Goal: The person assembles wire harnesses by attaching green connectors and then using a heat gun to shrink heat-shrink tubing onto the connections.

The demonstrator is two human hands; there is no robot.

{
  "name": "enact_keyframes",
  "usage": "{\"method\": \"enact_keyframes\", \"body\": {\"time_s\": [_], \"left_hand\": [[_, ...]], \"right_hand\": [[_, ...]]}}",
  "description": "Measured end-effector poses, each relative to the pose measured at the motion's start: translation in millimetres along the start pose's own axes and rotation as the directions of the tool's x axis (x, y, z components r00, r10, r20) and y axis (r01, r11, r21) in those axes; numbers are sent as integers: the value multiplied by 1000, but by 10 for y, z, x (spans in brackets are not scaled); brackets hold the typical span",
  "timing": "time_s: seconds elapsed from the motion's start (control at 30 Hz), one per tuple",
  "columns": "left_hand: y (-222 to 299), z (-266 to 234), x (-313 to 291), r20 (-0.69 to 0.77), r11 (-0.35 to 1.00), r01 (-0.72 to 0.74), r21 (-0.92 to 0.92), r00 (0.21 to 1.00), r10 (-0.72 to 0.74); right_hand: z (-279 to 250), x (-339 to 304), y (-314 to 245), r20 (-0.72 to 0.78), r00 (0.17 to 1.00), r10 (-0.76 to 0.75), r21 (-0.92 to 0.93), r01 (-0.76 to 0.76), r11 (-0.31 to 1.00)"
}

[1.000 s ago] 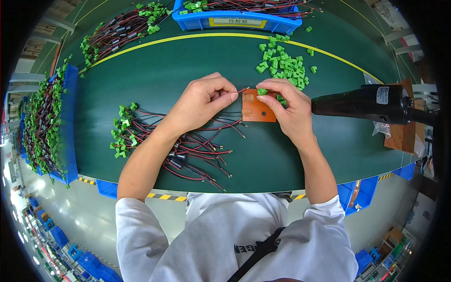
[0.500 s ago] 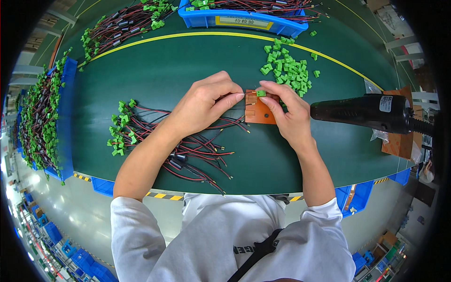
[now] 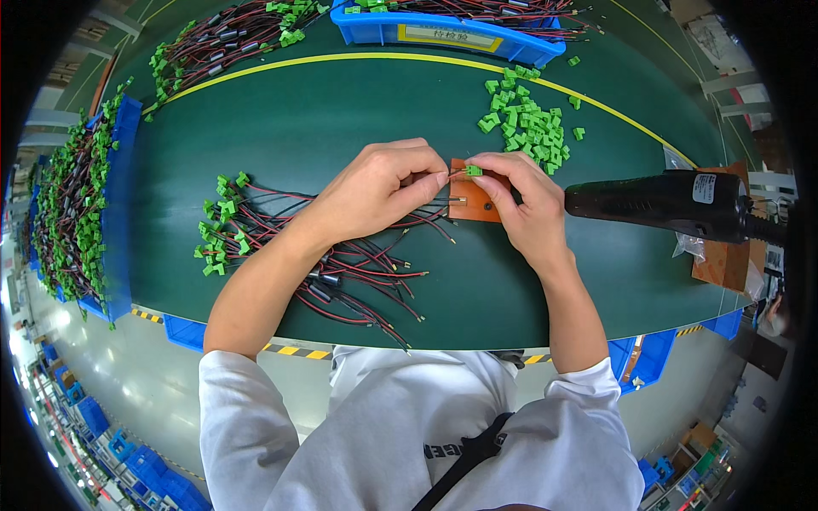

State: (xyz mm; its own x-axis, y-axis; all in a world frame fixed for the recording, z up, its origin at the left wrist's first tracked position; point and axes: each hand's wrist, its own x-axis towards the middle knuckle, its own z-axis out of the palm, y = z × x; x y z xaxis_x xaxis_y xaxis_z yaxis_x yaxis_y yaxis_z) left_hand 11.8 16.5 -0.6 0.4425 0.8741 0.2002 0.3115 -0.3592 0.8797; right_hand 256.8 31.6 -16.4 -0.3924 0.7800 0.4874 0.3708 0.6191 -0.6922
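My left hand (image 3: 383, 192) is closed, thumb and forefinger pinching a thin red wire (image 3: 457, 172). That wire reaches to the side of a small green terminal connector (image 3: 474, 171); whether its tip is inside I cannot tell. My right hand (image 3: 532, 204) grips the connector between thumb and forefinger. Both hands work above an orange fixture plate (image 3: 479, 209) with a dark screw, lying on the green table and partly covered by my right hand. Left of it, a bundle of red and black wires (image 3: 362, 255) lies under my left forearm, with green connectors (image 3: 223, 213) on its far-left ends.
Loose green connectors (image 3: 532, 128) lie beyond my right hand. A black cylindrical tool (image 3: 656, 200) with a ribbed hose points in from the right, near my right wrist. Blue bins with wired connectors stand at the back (image 3: 452, 36) and left (image 3: 123, 213). A yellow line (image 3: 341, 58) crosses the table.
My left fingertips have moved slightly right, and the red wire now meets the green connector. My right hand keeps its hold on the connector. The whole view has shifted a little.
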Motion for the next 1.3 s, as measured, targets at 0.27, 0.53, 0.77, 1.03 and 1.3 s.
{"method": "enact_keyframes", "body": {"time_s": [0.27,0.53,0.77,1.03,1.3], "left_hand": [[-14,21,1,-41,998,-40,46,998,42],[1,17,-3,-41,998,-30,51,999,33],[-21,19,2,-25,990,-103,95,994,106],[-5,15,-6,-10,989,-94,111,995,96],[-10,12,-12,-5,979,-116,170,993,118]], "right_hand": [[-1,9,8,-4,998,-56,-50,56,997],[-6,8,-9,5,999,-45,-66,45,997],[-20,17,-41,21,1000,-7,-53,8,999],[-12,1,-25,48,998,-44,-81,47,996],[-24,49,-108,39,987,-156,-148,160,976]]}}
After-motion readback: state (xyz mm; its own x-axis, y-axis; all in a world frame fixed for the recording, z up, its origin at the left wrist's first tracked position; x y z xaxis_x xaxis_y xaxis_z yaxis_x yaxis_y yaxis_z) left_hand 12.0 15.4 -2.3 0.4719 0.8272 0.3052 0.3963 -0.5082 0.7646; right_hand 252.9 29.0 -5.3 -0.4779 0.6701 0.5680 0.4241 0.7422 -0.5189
